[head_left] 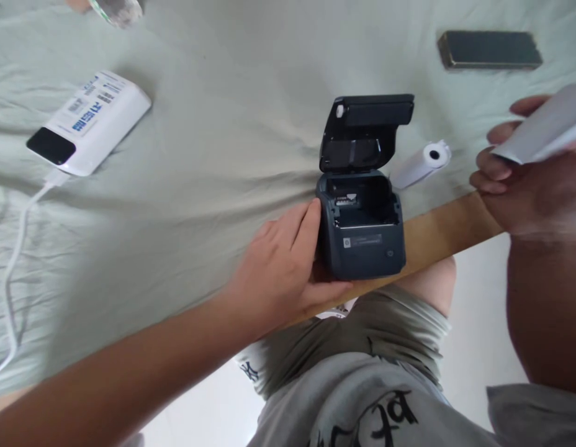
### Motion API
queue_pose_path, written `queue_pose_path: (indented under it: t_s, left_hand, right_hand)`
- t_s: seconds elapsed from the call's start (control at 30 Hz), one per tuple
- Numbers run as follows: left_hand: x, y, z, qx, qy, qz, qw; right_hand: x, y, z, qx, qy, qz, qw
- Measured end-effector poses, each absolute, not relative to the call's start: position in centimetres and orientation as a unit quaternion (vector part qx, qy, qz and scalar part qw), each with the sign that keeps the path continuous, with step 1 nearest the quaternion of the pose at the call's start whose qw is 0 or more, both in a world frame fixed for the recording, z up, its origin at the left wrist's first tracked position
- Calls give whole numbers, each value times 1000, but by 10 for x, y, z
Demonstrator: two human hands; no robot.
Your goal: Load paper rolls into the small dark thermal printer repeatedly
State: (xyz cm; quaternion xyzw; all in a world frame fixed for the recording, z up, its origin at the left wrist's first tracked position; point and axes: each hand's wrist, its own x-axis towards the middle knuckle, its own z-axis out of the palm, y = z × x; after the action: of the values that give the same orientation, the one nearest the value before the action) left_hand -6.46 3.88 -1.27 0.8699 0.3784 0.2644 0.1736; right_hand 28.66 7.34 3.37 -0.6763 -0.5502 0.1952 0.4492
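A small dark blue label printer (362,239) stands at the near edge of the surface with its lid (367,127) flipped open, and its paper bay looks empty. My left hand (283,264) grips the printer's left side, thumb under its front corner. My right hand (521,180), close to the camera at the right edge, pinches a white strip of paper or wrapper (544,130) between its fingers. A white paper roll (421,162) lies on the cloth just right of the printer, between it and my right hand.
A pale green cloth (199,186) covers the surface, with a wooden edge (437,233) showing at the front. A white power bank (90,121) with a white cable (13,261) lies far left. A dark phone (490,49) rests far right at the back.
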Motion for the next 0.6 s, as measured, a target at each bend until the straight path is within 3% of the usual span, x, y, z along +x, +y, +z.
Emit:
queue_pose_path:
  t_s: [0.07, 0.13, 0.2, 0.27, 0.37, 0.6]
  left_hand:
    - [-65, 39, -13, 867, 379, 270, 180]
    - [-66, 39, -13, 866, 381, 268, 182]
    - [-67, 40, -12, 871, 378, 260, 178]
    - [-67, 40, -11, 874, 374, 255, 174]
    - [-66, 39, -11, 873, 375, 261, 172]
    - [-67, 39, -13, 875, 373, 262, 162]
  right_hand:
    - [293, 78, 18, -669, -471, 242, 522]
    - [296, 80, 7, -683, -445, 179, 551]
    - [297, 81, 2, -719, -460, 85, 515]
    - [294, 80, 2, -767, -484, 16, 421]
    - [289, 79, 3, -820, -474, 10, 320]
    - [318, 78, -23, -777, -542, 35, 318]
